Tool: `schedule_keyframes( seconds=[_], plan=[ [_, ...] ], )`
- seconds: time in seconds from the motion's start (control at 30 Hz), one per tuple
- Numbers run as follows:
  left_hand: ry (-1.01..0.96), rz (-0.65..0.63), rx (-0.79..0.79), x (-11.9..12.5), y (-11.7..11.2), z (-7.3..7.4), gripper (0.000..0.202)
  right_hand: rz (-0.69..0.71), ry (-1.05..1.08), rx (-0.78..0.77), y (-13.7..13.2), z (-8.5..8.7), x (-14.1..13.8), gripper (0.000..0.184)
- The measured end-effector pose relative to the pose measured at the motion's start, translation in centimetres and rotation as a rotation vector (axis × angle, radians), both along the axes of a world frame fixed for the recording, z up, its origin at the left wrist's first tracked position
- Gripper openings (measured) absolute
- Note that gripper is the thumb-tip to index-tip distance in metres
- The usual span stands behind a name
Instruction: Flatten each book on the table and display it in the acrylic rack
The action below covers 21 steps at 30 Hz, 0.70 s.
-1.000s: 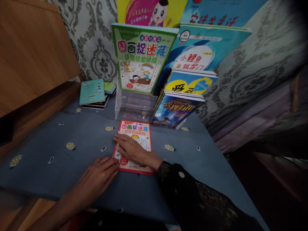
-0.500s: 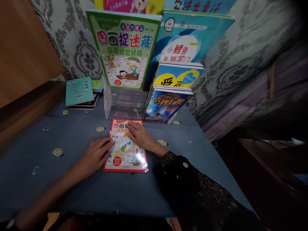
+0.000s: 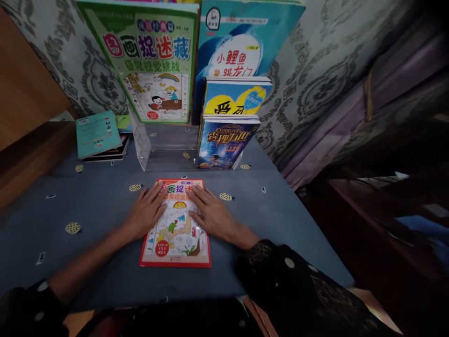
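Note:
A red-bordered picture book (image 3: 180,234) lies face up on the blue tablecloth, its top towards the clear book stand. My left hand (image 3: 145,210) rests on the book's upper left edge, fingers stretched out. On its upper right edge lies my right hand (image 3: 212,213), flat with the fingers extended. Neither hand grips it. Between the hands the cover shows a sun and line drawings; the fingers hide parts of the title. Behind the book, the clear acrylic stand (image 3: 168,161) holds a green-bordered picture book (image 3: 157,65) and, to the right, a dark blue book (image 3: 224,145).
More books, among them a yellow-and-blue one (image 3: 238,98) and a teal one (image 3: 252,37), stand in the stand's right column. A small stack of books (image 3: 98,135) lies at the back left. Patterned wallpaper (image 3: 308,89) and a purple curtain (image 3: 343,112) border the table.
My left hand has moved up along the book's left edge, and my right hand has shifted to its right edge. The book sits slightly nearer me. The view has shifted too.

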<state>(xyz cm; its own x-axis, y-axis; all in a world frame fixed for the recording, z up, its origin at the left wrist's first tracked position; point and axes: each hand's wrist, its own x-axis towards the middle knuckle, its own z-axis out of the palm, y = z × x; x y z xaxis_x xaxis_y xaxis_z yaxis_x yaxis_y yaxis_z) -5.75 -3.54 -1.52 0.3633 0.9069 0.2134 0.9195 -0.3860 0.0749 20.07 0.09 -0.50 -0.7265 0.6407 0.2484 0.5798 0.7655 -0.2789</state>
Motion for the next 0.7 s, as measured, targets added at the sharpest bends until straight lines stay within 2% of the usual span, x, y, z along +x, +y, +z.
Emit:
schedule_keyframes(
  seconds=[0.17, 0.3, 0.4, 0.47, 0.6, 0.7],
  plan=[
    [0.019, -0.067, 0.006, 0.9, -4.1, 0.3, 0.053, 0.121, -0.034, -0.008, -5.2, 1.2, 3.5, 0.059],
    [0.004, -0.110, 0.015, 1.6, -6.4, 0.3, 0.052, 0.277, -0.062, -0.013, -8.7, 2.5, 6.6, 0.090],
    [-0.019, -0.122, 0.009, 1.9, -7.2, 0.4, 0.053, 0.287, -0.075, -0.008, -10.4, 2.6, 7.6, 0.104],
    [-0.031, -0.119, 0.010, 2.0, -7.4, 0.5, 0.052, 0.246, -0.090, -0.002, -11.2, 2.2, 7.4, 0.098],
    [-0.024, -0.121, 0.000, 2.0, -7.4, 0.7, 0.051, 0.152, -0.069, 0.015, -12.2, 1.4, 5.8, 0.072],
    [-0.026, -0.122, -0.029, 1.8, -7.4, 0.9, 0.051, 0.128, -0.024, 0.055, -12.4, 1.4, 4.8, 0.058]
  ],
)
